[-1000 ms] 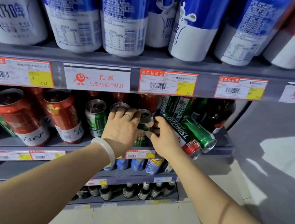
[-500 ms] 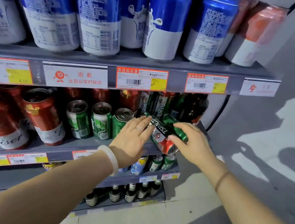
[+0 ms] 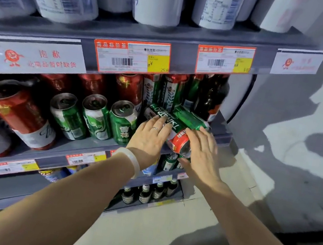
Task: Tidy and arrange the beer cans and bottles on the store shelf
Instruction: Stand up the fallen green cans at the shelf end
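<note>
Green can reads TSINGTAO, w/ a red end; it lies on its side at the right end of the middle shelf, a second tipped green can just behind. Left hand, fingers spread flat, rests on its left side; right hand, also spread, touches the red end. Neither seems clamped. Three upright green cans stand to the left, dark bottle behind. Yellow price tag reads 25.8, approx.
</note>
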`<state>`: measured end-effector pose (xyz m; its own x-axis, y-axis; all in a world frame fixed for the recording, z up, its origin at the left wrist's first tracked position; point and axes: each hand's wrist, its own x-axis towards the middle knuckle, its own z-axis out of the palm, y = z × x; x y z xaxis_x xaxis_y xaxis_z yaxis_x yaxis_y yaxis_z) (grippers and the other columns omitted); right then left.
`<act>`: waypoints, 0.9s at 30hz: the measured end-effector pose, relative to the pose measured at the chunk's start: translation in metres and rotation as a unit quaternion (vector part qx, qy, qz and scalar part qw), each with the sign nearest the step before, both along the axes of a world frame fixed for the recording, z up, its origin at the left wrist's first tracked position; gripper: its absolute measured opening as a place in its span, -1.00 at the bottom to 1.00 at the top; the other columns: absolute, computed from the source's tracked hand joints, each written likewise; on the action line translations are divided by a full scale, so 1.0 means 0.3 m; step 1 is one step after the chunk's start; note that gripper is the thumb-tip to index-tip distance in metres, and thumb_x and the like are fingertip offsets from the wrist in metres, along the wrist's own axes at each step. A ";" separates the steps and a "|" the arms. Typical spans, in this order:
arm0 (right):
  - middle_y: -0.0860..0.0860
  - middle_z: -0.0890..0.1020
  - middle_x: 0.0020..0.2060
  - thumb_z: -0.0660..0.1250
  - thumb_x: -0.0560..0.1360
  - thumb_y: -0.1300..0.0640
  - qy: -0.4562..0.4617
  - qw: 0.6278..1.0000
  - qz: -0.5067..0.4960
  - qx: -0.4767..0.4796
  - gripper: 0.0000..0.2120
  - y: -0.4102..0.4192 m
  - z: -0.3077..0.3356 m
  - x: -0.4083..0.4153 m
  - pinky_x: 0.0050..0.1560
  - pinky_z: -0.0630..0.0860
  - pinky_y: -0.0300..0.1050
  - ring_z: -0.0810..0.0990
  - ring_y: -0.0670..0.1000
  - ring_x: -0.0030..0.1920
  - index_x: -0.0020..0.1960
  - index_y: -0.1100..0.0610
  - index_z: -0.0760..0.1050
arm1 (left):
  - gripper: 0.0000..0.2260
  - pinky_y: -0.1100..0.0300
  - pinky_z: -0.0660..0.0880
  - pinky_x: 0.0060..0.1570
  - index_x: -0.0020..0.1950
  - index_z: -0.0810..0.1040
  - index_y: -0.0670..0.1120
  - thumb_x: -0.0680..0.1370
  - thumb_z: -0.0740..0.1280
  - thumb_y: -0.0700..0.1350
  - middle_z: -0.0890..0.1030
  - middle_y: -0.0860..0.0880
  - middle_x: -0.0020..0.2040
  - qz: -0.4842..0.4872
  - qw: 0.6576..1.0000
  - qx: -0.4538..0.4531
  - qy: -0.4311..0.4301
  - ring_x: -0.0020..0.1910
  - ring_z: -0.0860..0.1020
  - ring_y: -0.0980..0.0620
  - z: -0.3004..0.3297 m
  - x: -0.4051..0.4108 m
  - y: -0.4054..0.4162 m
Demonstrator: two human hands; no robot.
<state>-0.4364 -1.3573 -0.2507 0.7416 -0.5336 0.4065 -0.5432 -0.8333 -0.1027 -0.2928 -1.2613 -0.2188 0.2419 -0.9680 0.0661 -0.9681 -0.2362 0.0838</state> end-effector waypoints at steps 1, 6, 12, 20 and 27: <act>0.19 0.64 0.01 0.66 -0.04 0.07 -0.006 1.000 -0.001 -0.006 -0.06 -0.004 -0.001 0.005 0.24 0.21 0.05 0.32 0.10 0.21 0.23 0.17 0.30 | -0.41 0.03 0.06 0.42 0.49 0.03 -0.11 0.54 0.22 -0.04 0.06 -0.13 0.52 0.003 1.000 -0.004 -0.001 0.50 0.05 -0.12 -0.004 0.004 -0.011; 0.18 0.58 0.09 0.57 0.17 -0.01 -0.048 0.998 0.020 0.045 -0.24 -0.010 0.024 0.013 0.32 0.18 0.03 0.31 0.09 0.25 0.26 0.13 0.33 | -0.41 0.00 0.18 0.37 0.44 0.11 -0.09 0.50 0.26 0.05 0.22 -0.13 0.45 0.002 1.000 -0.015 0.000 0.43 0.19 -0.15 0.027 0.019 -0.042; 0.06 0.45 0.21 0.51 0.32 0.07 -0.081 0.962 0.091 0.244 -0.32 -0.018 0.245 0.059 0.22 0.30 -0.17 0.41 0.02 0.24 0.37 0.12 0.33 | -0.34 -0.01 0.37 0.16 0.45 0.11 -0.04 0.46 0.34 0.08 0.46 -0.19 0.25 -0.023 0.993 -0.019 0.117 0.19 0.46 -0.23 0.161 0.090 -0.016; -0.04 0.48 0.13 0.48 0.37 0.06 -0.104 0.924 0.034 0.365 -0.48 -0.052 0.326 0.204 0.16 0.39 -0.11 0.45 -0.02 0.18 0.26 0.10 0.37 | -0.46 0.11 0.41 0.09 0.40 0.21 -0.07 0.49 0.33 0.00 0.54 -0.14 0.21 0.020 0.990 -0.053 0.127 0.17 0.51 -0.15 0.287 0.132 -0.024; 0.04 0.52 0.20 0.42 0.43 0.05 -0.085 0.919 0.065 0.380 -0.52 -0.052 0.373 0.292 0.15 0.41 -0.17 0.48 0.03 0.20 0.32 0.05 0.40 | -0.44 0.25 0.15 0.23 0.40 0.26 -0.03 0.47 0.37 0.02 0.41 -0.04 0.37 0.035 0.980 -0.112 0.163 0.35 0.34 -0.05 0.304 0.202 0.008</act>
<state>-0.3488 -1.3729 -0.1389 0.7801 -0.6218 0.0696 -0.3660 -0.5436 -0.7553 -0.2321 -1.2590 -0.1275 0.3516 -0.9179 0.1840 -0.8631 -0.2418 0.4434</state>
